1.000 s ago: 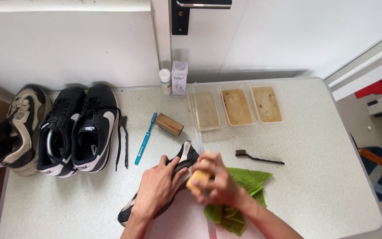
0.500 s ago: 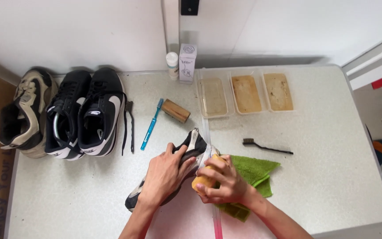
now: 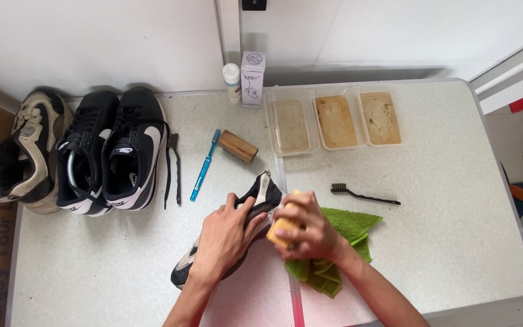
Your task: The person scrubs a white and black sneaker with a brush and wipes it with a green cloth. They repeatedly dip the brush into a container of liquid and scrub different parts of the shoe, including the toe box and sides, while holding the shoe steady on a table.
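1. The left hand (image 3: 225, 239) lies fingers spread and curled over a black and grey sneaker (image 3: 261, 195), pressing it onto the speckled grey table (image 3: 443, 230).
2. The right hand (image 3: 310, 227) is closed tight round a small yellow sponge block (image 3: 281, 229), which touches the sneaker's side.
3. A folded green cloth (image 3: 349, 225) lies under the right wrist.
4. A black wire brush (image 3: 364, 195) lies just beyond the cloth; a blue toothbrush (image 3: 204, 165) lies left of the sneaker.
5. 3 clear plastic tubs (image 3: 334, 121) stand at the far edge.
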